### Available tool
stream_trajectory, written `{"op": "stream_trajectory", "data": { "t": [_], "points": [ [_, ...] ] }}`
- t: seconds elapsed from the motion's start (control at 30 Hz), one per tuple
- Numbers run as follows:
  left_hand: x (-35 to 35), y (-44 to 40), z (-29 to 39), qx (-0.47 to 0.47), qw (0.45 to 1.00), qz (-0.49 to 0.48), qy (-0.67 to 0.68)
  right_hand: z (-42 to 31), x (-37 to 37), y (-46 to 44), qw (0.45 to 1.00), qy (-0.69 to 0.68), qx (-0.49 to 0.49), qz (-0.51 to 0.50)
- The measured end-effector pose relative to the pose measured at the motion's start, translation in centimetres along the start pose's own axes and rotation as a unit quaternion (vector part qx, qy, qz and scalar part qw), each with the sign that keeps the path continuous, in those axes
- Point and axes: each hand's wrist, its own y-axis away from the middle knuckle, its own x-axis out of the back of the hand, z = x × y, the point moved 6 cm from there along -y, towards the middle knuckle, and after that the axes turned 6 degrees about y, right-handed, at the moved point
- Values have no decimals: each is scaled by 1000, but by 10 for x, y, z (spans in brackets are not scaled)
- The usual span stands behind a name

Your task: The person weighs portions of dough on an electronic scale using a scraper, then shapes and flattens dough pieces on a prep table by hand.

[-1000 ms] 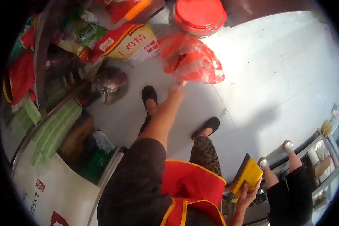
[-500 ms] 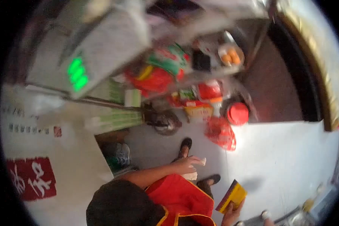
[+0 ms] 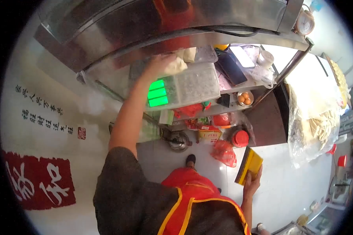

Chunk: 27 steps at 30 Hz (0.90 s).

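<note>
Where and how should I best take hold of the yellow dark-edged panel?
Probably by the lower-right side of the yellow panel, coming from the view's lower right, pinching across its faces: it looks flat, its dark edge lies left, and the right hand holds it there.

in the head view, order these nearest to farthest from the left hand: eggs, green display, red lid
From the left hand, going outward:
1. Green display: just below it in view.
2. Eggs: off to the right, in a bowl.
3. Red lid: right and lower still.
</note>
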Motion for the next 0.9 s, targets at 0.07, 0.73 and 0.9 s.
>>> {"op": "stream_trajectory", "data": {
  "t": [0.07,0.73,0.9],
  "points": [
    [10,-24,-1,28,997,70,24,-14,-1,0,999,6,12,29],
    [43,-56,-34,-55,993,61,82,-69,16,-40,992,40,109,40],
    [47,13,21,72,813,124,565,-74,19,-49,993,20,114,27]
  ]
}}
